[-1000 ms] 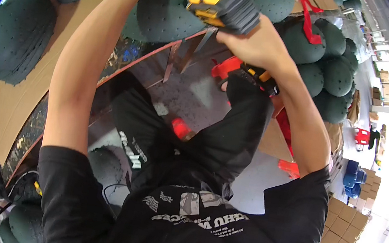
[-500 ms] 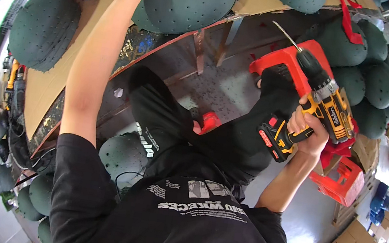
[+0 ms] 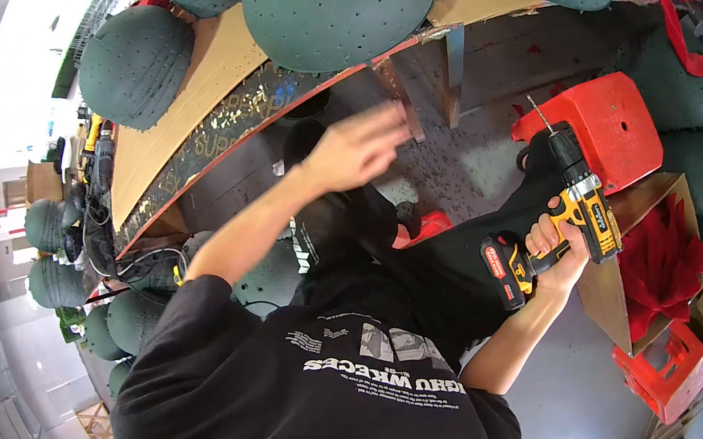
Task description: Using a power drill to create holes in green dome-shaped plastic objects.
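My right hand (image 3: 557,256) is wrapped round the grip of a yellow-and-black cordless drill (image 3: 592,219). Its long bit points up and to the left, touching nothing that I can make out. Over my thigh, in mid-air, my left hand (image 3: 354,152) has its fingers stretched out, slightly blurred, with nothing in them. Just beyond it, a dark green dome-shaped piece (image 3: 336,6) dotted with small holes sits at the edge of the workbench (image 3: 149,160). A few dark crumbs lie on top of the dome.
More green domes (image 3: 135,68) stand along the bench. Others are piled at the right (image 3: 691,168). A red plastic stool (image 3: 619,136) is beyond the drill, and an open cardboard box with red cloth (image 3: 660,263) lies beside it. Tools and cables (image 3: 102,171) hang at the left.
My left hand has come off the domes on the bench and moved back toward me, over my leg. The drill stays in my right hand. The view has shifted somewhat.
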{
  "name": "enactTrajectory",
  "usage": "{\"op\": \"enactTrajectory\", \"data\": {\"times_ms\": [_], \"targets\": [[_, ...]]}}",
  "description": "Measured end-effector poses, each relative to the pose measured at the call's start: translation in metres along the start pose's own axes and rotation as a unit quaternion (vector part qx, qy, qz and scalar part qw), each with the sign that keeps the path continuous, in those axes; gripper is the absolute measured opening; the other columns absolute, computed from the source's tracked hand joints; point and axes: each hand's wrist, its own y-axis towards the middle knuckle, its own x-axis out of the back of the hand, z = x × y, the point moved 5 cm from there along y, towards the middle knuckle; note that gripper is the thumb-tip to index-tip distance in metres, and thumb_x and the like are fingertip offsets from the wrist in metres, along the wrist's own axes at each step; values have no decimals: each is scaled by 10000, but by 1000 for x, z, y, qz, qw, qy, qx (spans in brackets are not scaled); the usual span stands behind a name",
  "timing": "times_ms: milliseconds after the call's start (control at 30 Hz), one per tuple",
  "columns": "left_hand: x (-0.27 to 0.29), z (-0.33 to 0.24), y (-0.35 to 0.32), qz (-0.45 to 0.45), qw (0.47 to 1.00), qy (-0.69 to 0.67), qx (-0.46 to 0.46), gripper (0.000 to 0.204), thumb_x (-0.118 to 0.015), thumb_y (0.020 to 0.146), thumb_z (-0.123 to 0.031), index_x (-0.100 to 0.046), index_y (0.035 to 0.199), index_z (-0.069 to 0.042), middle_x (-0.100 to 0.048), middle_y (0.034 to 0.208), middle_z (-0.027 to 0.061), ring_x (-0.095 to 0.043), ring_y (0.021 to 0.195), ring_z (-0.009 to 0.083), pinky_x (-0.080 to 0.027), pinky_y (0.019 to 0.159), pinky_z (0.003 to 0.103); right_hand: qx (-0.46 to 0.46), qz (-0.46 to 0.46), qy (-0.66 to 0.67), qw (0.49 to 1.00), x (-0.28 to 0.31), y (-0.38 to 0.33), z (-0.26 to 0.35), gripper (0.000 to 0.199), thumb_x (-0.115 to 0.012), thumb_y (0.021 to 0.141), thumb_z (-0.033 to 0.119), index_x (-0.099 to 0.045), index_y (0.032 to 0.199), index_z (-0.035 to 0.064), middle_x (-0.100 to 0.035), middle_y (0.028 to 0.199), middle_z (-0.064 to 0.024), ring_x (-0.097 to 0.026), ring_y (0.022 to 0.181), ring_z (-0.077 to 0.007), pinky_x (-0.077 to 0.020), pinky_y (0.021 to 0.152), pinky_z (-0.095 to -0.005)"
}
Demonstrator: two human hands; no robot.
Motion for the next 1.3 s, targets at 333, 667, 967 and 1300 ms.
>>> {"op": "enactTrajectory", "data": {"times_ms": [333,667,967,1300], "targets": [[88,22,52,-212,932,142,256,245,-744,852,-301,-708,817,-62,-714,857,125,-695,788,294,-545,667,408,-15,25,6,1000,-8,7,3,353,-575,847,177,-515,1158,19,-374,618,9,-371,536,-103,-346,560,-278],[65,8,49,-147,924,262,236,147,-745,847,-243,-743,858,-96,-728,806,72,-700,712,277,-542,654,379,-27,63,40,997,-15,10,2,360,-607,832,166,-530,1142,1,-374,606,24,-356,499,-85,-336,512,-258],[200,45,146,-170,922,198,286,347,-586,959,-318,-661,1162,-47,-684,1121,171,-634,1052,301,-486,923,409,-41,62,21,997,-6,12,6,357,-590,833,179,-528,1142,12,-388,608,12,-375,515,-98,-357,535,-279],[215,119,183,35,865,380,327,631,-406,1002,-486,-699,940,69,-687,950,291,-672,930,443,-518,844,514,-23,55,39,997,-7,12,1,381,-615,819,175,-531,1154,13,-387,596,9,-371,494,-99,-353,516,-283]]}}
